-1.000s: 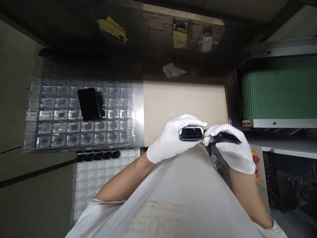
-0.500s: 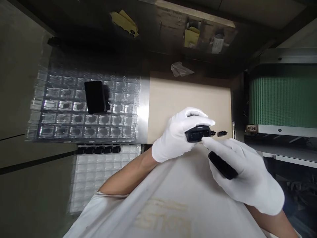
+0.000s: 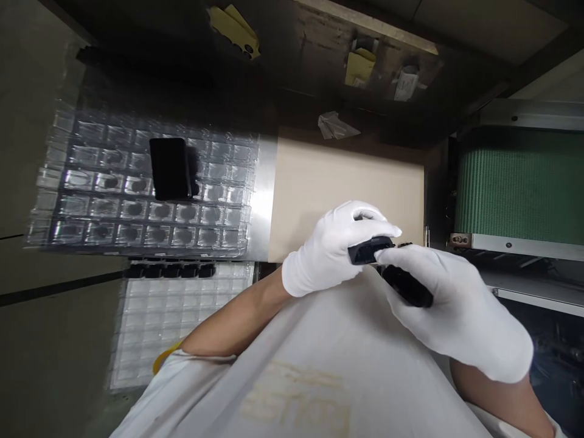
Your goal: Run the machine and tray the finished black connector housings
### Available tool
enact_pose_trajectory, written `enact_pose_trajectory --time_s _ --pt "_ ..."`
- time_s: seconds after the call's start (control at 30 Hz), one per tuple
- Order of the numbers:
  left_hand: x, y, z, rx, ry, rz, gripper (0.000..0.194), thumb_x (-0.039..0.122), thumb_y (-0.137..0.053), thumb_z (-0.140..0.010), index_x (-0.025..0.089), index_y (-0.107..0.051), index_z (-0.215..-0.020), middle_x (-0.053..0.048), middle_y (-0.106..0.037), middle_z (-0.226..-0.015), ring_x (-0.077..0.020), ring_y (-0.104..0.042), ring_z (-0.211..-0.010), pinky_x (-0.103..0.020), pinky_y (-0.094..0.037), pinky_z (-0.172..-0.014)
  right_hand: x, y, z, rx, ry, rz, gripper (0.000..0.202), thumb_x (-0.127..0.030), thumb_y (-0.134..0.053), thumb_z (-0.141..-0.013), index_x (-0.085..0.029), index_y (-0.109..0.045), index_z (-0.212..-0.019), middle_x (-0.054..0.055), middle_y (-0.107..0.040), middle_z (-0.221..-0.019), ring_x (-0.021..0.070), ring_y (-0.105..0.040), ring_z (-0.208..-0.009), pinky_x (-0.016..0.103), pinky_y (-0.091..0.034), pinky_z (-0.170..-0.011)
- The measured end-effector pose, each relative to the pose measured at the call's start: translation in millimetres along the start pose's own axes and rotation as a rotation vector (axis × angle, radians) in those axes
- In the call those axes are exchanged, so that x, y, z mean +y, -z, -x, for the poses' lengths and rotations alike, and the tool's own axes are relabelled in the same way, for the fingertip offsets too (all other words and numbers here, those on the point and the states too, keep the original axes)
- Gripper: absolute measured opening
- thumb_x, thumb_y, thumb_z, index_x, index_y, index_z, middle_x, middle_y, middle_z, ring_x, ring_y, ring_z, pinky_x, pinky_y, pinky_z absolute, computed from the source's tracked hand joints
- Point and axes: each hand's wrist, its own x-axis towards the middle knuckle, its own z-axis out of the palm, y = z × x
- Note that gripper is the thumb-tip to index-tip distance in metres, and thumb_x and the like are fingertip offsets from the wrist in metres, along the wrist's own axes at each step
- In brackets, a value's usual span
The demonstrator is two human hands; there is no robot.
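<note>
White gloves cover both my hands. My left hand (image 3: 335, 243) is closed around a small black housing (image 3: 370, 250) with an open-looking face turned toward me. The thumb and finger of my right hand (image 3: 449, 298) touch the right edge of that housing. Within the palm of the same hand sits a second black piece (image 3: 407, 286), held by the curled fingers. Just beyond my right fingertips, small black parts (image 3: 404, 244) show in part on the tan board (image 3: 347, 182).
Left of the board lies a clear compartment tray (image 3: 137, 210) with a black box (image 3: 170, 168) on it. Below is another tray (image 3: 159, 322) with several black parts (image 3: 171, 271). A green conveyor belt (image 3: 520, 182) stands at right; crumpled plastic (image 3: 337, 125) lies behind the board.
The view has shifted slightly. My right hand has moved up a little and now covers more of the small parts on the board. Both black pieces remain held.
</note>
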Motion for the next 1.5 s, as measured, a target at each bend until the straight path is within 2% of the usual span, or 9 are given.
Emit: enact_pose_trajectory --time_s 0.2,0.37,0.5,0.63,0.77,0.9,1.2,1.37,1.5 --pt "-0.1 0.9 1.0 -0.011 0.083 0.077 0.03 0.008 -0.07 -0.091 0.027 -0.073 -0.114 -0.003 -0.071 -0.112 -0.0158 -0.072 -0.099 -0.029 -0.062 -0.084 4.9 2.0 6.6 0.046 -0.017 -0.151 0.039 -0.009 -0.06 -0.085 -0.029 -0.062 -0.119 -0.001 -0.076 -0.1 0.0178 -0.073 -0.083 0.031 -0.054 -0.073" --pt "2.1 2.5 -1.0 -0.065 0.093 0.051 0.037 0.004 -0.067 -0.086 0.027 -0.073 -0.114 -0.003 -0.071 -0.112 -0.0168 -0.072 -0.098 -0.03 -0.061 -0.083 -2.7 -2.3 2.2 -0.049 -0.029 -0.111 0.061 -0.009 -0.056 -0.084 -0.031 -0.056 -0.141 -0.003 -0.07 -0.083 0.0164 -0.065 -0.068 0.029 -0.048 -0.065" --pt "1.9 1.0 -0.8 -0.098 0.098 0.019 0.04 0.002 -0.066 -0.082 0.026 -0.073 -0.114 -0.002 -0.071 -0.111 -0.0164 -0.071 -0.096 -0.03 -0.06 -0.082 -8.2 -3.6 -4.7 -0.161 -0.06 0.027 0.054 -0.008 -0.054 -0.079 -0.028 -0.062 -0.129 -0.006 -0.057 -0.066 0.0136 -0.049 -0.054 0.028 -0.033 -0.055" --pt "0.4 -3.4 1.1 -0.112 0.091 0.059 0.039 -0.001 -0.064 -0.082 0.025 -0.073 -0.11 -0.001 -0.072 -0.107 -0.0147 -0.071 -0.094 -0.028 -0.059 -0.082 -2.1 -4.0 -5.2 -0.126 -0.106 -0.02 0.041 -0.008 -0.056 -0.081 -0.027 -0.066 -0.116 -0.004 -0.063 -0.073 0.0126 -0.053 -0.057 0.027 -0.037 -0.058" --pt "-0.9 -7.1 2.3 -0.127 0.069 0.095 0.039 -0.002 -0.064 -0.083 0.025 -0.073 -0.109 -0.001 -0.073 -0.105 -0.0148 -0.072 -0.096 -0.027 -0.059 -0.083 6.6 -4.6 -1.3 -0.126 -0.107 -0.178 0.045 -0.009 -0.057 -0.084 -0.03 -0.066 -0.123 -0.005 -0.07 -0.083 0.0111 -0.058 -0.061 0.025 -0.045 -0.062" --pt "-2.2 -8.2 1.8 -0.113 0.044 0.038 0.041 -0.004 -0.062 -0.082 0.024 -0.073 -0.11 -0.002 -0.072 -0.106 -0.014 -0.071 -0.094 -0.027 -0.058 -0.082 10.7 -4.2 -2.0 -0.172 -0.125 -0.22 0.05 -0.009 -0.056 -0.086 -0.029 -0.065 -0.13 -0.008 -0.061 -0.07 0.01 -0.048 -0.053 0.024 -0.04 -0.055" --pt "-5.8 -5.7 -2.0 -0.169 0.067 -0.052 0.02 0.025 -0.073 -0.094 0.025 -0.073 -0.114 -0.004 -0.074 -0.111 -0.0174 -0.072 -0.099 -0.03 -0.058 -0.085 29.5 2.3 -1.5 -0.353 -0.12 -0.545 0.039 -0.009 -0.06 -0.082 -0.027 -0.069 -0.116 -0.01 -0.06 -0.064 0.0093 -0.053 -0.052 0.023 -0.047 -0.056" --pt "-20.1 -7.1 -10.2 -0.438 0.298 -0.128 0.026 0.021 -0.062 -0.095 0.022 -0.066 -0.121 -0.005 -0.076 -0.115 -0.0223 -0.073 -0.103 -0.033 -0.057 -0.087 58.9 2.7 20.0 -0.247 -0.372 -0.523 0.042 -0.026 -0.067 -0.088 -0.026 -0.059 -0.13 0.0 -0.076 -0.098 0.016 -0.07 -0.074 0.027 -0.055 -0.063" --pt "-59.8 -36.5 -37.7 -0.832 0.453 -0.309 0.033 0.037 -0.056 -0.096 0.017 -0.063 -0.122 -0.013 -0.077 -0.103 -0.0321 -0.074 -0.088 -0.04 -0.056 -0.074 137.3 -26.9 17.6 -0.17 -0.802 -0.076 0.049 -0.036 -0.064 -0.092 -0.017 -0.053 -0.136 0.013 -0.076 -0.111 0.0207 -0.07 -0.073 0.031 -0.052 -0.063"
